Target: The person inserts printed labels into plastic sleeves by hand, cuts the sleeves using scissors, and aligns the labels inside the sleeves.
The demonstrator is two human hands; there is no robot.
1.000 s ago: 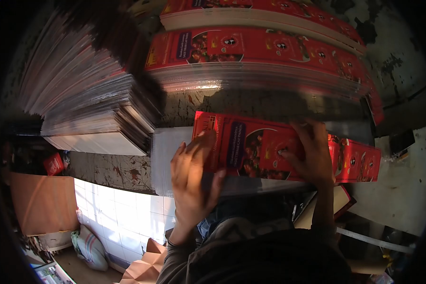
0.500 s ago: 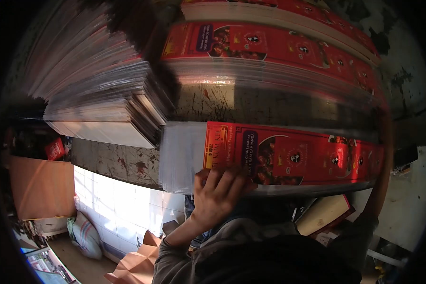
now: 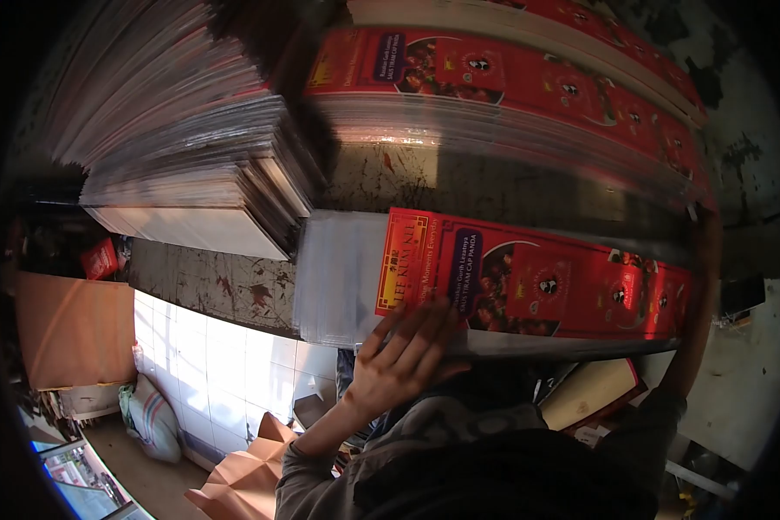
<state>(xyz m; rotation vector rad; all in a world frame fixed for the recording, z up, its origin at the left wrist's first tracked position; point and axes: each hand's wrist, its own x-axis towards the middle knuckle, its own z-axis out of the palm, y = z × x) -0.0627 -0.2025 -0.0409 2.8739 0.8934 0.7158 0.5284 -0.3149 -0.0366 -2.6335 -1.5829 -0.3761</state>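
Note:
A long red printed strip (image 3: 542, 282) with food pictures and yellow and blue panels lies across a stack of clear plastic sheets (image 3: 336, 277) in front of me. My left hand (image 3: 407, 347) rests on the near edge of the strip at its left end, fingers stretched out and slightly apart, gripping nothing. At the far right, my right hand (image 3: 705, 217) is up beside the strip's right end and close to the corner of the stack behind. Shadow hides its fingers, so its hold cannot be made out.
Behind lies a stack of similar red printed strips (image 3: 529, 74), with another stack beyond it. A tall fanned pile of sheets (image 3: 191, 191) stands at left on the scratched table (image 3: 212, 284). Below are an orange-brown panel (image 3: 76, 329), a white sack (image 3: 154, 420) and folded brown card (image 3: 251, 477).
My left hand's fingers have straightened from a bent pose and lie flatter on the strip. The strip's left end has tilted slightly. My view has shifted a little.

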